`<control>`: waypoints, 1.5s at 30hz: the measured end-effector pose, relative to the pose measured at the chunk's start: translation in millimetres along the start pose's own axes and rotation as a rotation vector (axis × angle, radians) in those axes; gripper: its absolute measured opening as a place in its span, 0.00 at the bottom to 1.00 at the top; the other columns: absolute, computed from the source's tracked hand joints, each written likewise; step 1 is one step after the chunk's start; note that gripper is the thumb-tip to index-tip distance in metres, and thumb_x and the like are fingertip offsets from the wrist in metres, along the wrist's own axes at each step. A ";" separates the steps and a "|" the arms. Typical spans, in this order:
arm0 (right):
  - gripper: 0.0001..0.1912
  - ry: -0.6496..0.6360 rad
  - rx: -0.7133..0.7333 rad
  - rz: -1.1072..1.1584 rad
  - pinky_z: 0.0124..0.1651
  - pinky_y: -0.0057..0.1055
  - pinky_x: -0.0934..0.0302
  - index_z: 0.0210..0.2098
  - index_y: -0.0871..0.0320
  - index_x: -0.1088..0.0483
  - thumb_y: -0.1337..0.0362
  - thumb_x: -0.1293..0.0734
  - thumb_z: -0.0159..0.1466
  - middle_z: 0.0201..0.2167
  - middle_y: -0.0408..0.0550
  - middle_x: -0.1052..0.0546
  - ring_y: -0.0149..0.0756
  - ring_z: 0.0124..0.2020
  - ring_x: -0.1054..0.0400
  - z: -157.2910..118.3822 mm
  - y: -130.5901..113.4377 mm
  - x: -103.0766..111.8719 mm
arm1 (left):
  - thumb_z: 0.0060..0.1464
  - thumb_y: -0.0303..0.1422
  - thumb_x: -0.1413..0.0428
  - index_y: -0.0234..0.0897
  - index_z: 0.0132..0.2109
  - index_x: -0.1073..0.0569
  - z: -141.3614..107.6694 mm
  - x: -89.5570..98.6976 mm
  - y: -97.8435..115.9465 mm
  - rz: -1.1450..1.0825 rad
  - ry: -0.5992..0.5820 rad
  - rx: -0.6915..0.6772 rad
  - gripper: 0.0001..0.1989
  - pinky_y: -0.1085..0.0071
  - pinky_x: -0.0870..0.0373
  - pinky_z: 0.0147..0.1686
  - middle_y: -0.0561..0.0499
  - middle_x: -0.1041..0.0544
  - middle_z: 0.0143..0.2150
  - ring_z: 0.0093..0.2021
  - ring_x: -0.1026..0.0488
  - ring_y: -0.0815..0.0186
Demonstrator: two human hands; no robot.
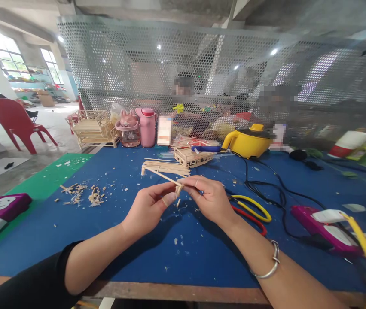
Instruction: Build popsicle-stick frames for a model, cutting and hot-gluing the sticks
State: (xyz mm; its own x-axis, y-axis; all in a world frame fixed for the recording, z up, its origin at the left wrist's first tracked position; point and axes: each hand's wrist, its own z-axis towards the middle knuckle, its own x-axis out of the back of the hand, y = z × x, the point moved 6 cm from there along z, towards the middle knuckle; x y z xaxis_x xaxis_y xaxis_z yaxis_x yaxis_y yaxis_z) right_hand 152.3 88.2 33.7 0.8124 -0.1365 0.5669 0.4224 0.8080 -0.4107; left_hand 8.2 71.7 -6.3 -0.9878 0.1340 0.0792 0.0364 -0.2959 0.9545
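Between my two hands, above the blue tabletop (105, 253), is a small frame of thin wooden sticks (162, 175). Its long stick slants up to the left and ends in a short bent-down piece. My left hand (150, 206) pinches the near end of the frame between thumb and fingers. At the same corner, the fingertips of my right hand (208, 195) are closed on the frame; the exact contact is partly hidden. Behind the frame lie loose wooden sticks (166, 166) and a small wooden stick-built box (194, 158). Yellow-handled pliers (252, 206) with one red handle lie beside my right wrist.
Wood scraps (96, 195) lie at the left. A yellow pot (250, 141), a pink bottle (147, 128) and stick-built wooden pieces (94, 128) stand at the back before a perforated metal screen (121, 64). Black cables and a purple power strip (327, 229) occupy the right side.
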 end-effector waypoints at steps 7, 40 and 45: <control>0.11 -0.035 0.013 -0.036 0.45 0.31 0.31 0.41 0.52 0.24 0.68 0.35 0.62 0.38 0.45 0.20 0.33 0.40 0.26 -0.9 -4.9 -3.5 | 0.50 0.39 0.42 0.37 0.37 0.20 -0.3 2.6 -6.9 0.002 0.024 0.152 0.12 0.72 0.28 0.35 0.51 0.20 0.31 0.32 0.25 0.66; 0.11 -0.099 0.065 -0.169 0.42 0.31 0.31 0.39 0.54 0.23 0.69 0.37 0.63 0.37 0.46 0.19 0.34 0.39 0.25 -5.6 -3.9 -14.1 | 0.40 0.39 0.34 0.33 0.28 0.21 1.1 2.0 -24.8 -0.237 0.021 0.485 0.13 0.78 0.32 0.27 0.49 0.21 0.26 0.25 0.28 0.73; 0.10 -0.089 -0.027 -0.065 0.44 0.31 0.31 0.39 0.54 0.23 0.70 0.35 0.61 0.37 0.46 0.19 0.35 0.39 0.25 -3.2 1.7 -14.1 | 0.45 0.37 0.36 0.32 0.31 0.21 2.8 2.0 -21.3 -0.291 0.011 0.451 0.10 0.81 0.31 0.27 0.49 0.21 0.28 0.27 0.26 0.73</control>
State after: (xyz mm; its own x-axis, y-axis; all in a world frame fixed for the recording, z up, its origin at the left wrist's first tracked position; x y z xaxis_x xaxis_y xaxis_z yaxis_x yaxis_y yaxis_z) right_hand 142.8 89.6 22.7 0.7444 -0.1355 0.6538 0.4848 0.7830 -0.3897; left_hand 5.9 80.9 -25.6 -0.9682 0.1389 -0.2079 -0.1804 0.1876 0.9655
